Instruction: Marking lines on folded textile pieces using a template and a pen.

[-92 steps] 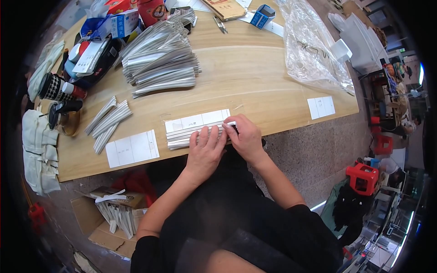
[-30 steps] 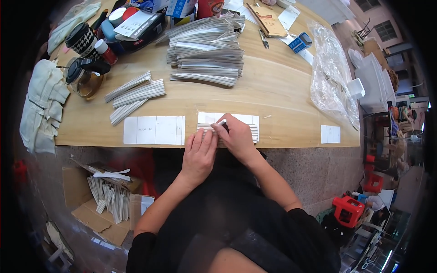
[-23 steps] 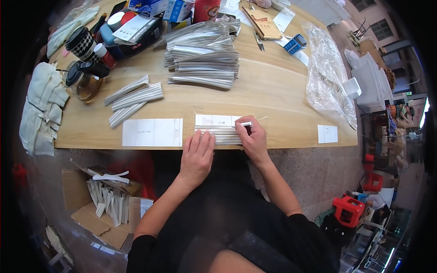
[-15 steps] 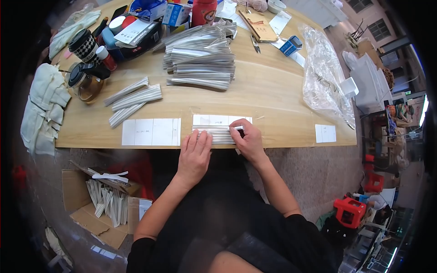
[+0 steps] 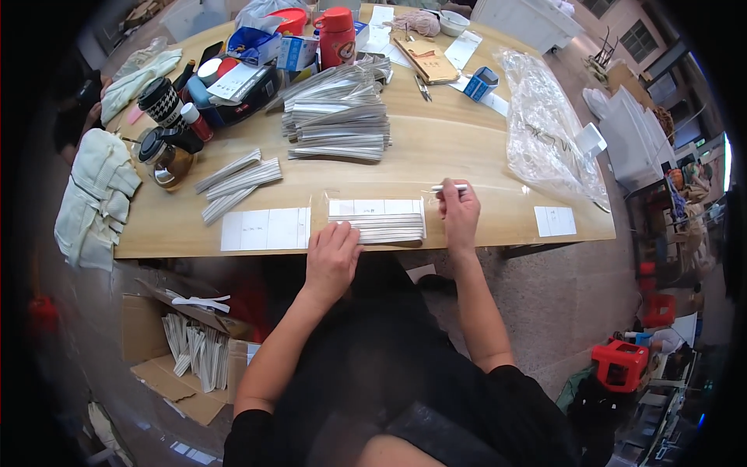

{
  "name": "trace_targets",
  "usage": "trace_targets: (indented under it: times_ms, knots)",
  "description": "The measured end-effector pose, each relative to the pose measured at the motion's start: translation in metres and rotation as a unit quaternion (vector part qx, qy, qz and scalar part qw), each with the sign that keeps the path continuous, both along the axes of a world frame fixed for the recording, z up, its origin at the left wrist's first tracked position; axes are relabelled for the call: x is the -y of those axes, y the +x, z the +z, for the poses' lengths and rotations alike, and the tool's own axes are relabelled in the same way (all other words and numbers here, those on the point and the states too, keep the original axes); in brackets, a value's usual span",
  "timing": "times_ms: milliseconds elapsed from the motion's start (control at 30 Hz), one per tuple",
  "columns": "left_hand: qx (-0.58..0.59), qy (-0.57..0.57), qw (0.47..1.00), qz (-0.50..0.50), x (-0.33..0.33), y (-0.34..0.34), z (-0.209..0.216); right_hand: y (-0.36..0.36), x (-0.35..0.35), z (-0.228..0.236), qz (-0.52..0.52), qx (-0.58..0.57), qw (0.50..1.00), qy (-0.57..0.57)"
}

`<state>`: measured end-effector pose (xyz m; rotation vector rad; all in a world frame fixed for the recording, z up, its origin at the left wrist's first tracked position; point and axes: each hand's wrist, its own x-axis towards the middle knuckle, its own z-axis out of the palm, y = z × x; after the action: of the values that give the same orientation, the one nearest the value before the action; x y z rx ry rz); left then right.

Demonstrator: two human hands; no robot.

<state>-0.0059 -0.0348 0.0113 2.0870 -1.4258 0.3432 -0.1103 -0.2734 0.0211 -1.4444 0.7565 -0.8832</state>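
Note:
At the table's near edge, a row of thin white-and-grey flat strips lies across a white paper template with ruled lines. My left hand rests on their left end, its fingers stretched out over them. Right of the strips, just above the table, my right hand holds a slim white pen between thumb and fingers, apart from the strips. A second ruled paper lies left of my left hand. Beyond it are a few loose strips, and a tall pile of them is farther back.
A glass pot, a checked cup and a red flask stand toward the back left. White cloth hangs over the left edge. Clear plastic wrap covers the right side. A cardboard box of strips sits on the floor.
My right hand has lifted off the strips and moved right with the pen. My left hand stays on the strips. The view has shifted slightly.

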Motion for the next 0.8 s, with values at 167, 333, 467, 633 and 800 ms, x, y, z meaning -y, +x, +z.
trace_targets:
  times_ms: [167,333,467,633,800]
  knots:
    - [-0.013,-0.008,1.0,0.027,0.013,0.008,0.014,-0.02,0.008,-0.027,-0.02,-0.031,0.989,-0.142]
    - [0.098,0.026,0.987,0.128,-0.032,0.06,0.003,-0.023,0.004,-0.02,0.007,-0.029,0.985,-0.169]
    - [0.131,0.061,0.912,0.385,-0.103,0.115,0.002,-0.023,0.005,-0.024,0.017,-0.011,0.985,-0.172]
    - [0.037,0.017,0.985,0.17,-0.102,0.061,-0.002,-0.023,0.007,-0.022,0.001,0.0,0.986,-0.165]
    - [0.017,-0.032,0.994,0.103,-0.077,0.037,-0.006,-0.016,0.011,-0.023,0.019,-0.009,0.984,-0.178]
